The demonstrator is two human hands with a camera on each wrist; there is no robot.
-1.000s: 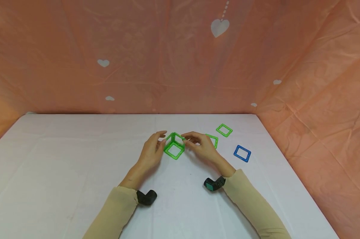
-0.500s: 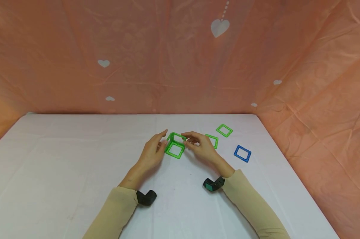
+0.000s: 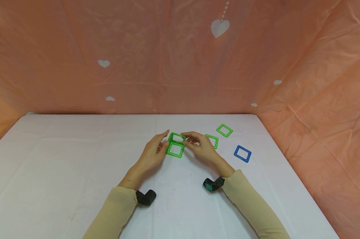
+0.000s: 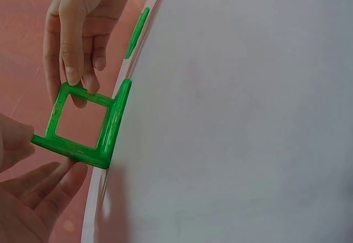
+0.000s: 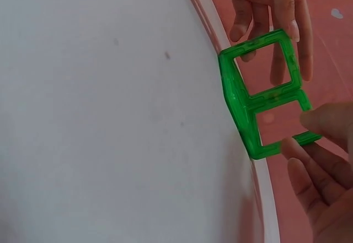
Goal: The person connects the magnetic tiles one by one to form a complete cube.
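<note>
In the head view, several green square frame tiles that look like magnetic tiles are joined into a boxy shape (image 3: 174, 155) with one tile flat and others upright. My left hand (image 3: 151, 151) holds its left upright tile, thumb near and fingers far. From the other side, my right hand (image 3: 202, 146) pinches the right edge of the back upright tile between thumb and fingers. The left wrist view has the joined tiles (image 4: 115, 124) between both hands, with the right hand (image 4: 80, 33) above. In the right wrist view, the right hand (image 5: 328, 171) grips the tiles (image 5: 237, 102) at lower right.
Beside my right hand lies a loose green tile (image 3: 217, 143), partly covered. Farther back is another green tile (image 3: 221, 133), and a blue tile (image 3: 249, 157) rests to the right. All lie on a white-covered table (image 3: 78, 166) backed by an orange curtain (image 3: 168, 66).
Between my hands the joined green tiles have turned counterclockwise, so the flat tile's near corner has swung right. My left fingers have shifted slightly right. The loose tiles have stayed put.
</note>
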